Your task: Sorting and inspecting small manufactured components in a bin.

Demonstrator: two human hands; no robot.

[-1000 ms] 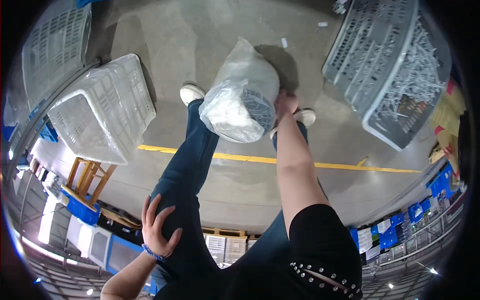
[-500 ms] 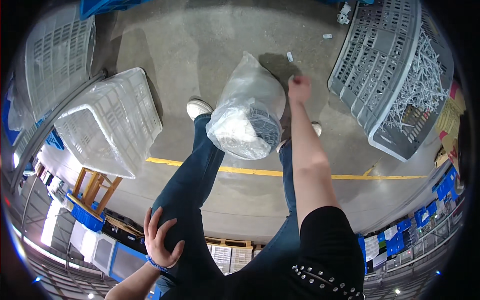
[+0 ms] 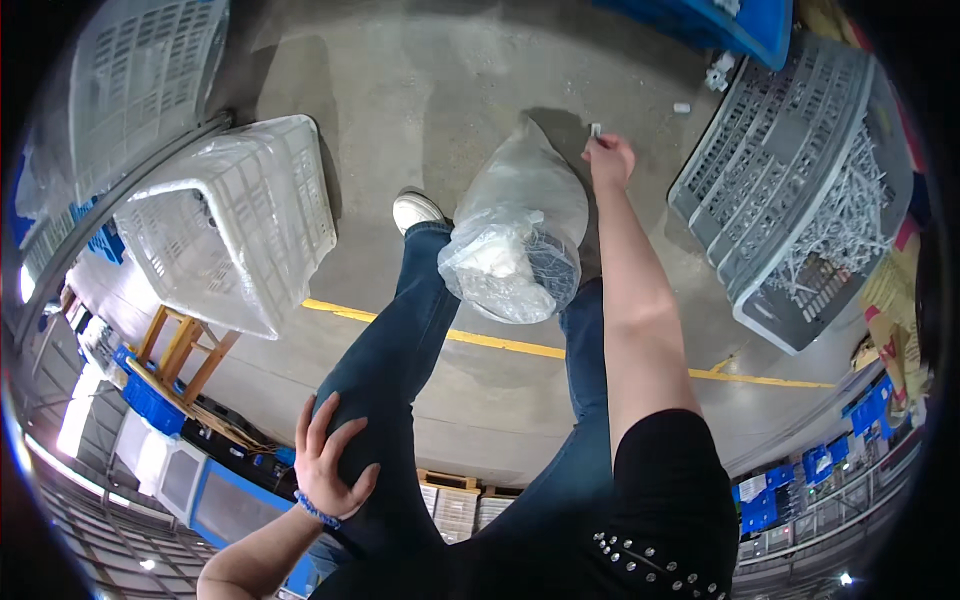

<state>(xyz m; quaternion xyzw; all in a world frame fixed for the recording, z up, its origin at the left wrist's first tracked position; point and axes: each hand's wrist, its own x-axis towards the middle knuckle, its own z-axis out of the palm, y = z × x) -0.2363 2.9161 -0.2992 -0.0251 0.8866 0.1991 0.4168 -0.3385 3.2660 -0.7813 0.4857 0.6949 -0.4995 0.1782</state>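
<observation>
My right hand [image 3: 609, 160] reaches down to the floor beyond my knees, its thumb and fingers pinched on a small white piece [image 3: 596, 130] with a pale end sticking out. Spread fingers and all, my left hand [image 3: 332, 466] rests flat on my left thigh. Between my legs stands a wrapped bundle [image 3: 520, 190], cloudy plastic film narrowing to a point at its far end. Its near end shows crumpled clear film over a round, dark striped part. Another small white piece [image 3: 682, 107] lies farther right on the floor.
A grey crate [image 3: 745, 165] with many thin white pieces stands at right. A white crate [image 3: 255, 215] in clear film is at left, above a wooden stool [image 3: 190, 350]. A blue bin [image 3: 715, 25] stands at the far right, and a yellow line [image 3: 505, 344] crosses the floor.
My right hand has moved onto the small white piece on the floor and closed on it. The view has shifted, showing more of the blue bin. My left hand stays on my thigh.
</observation>
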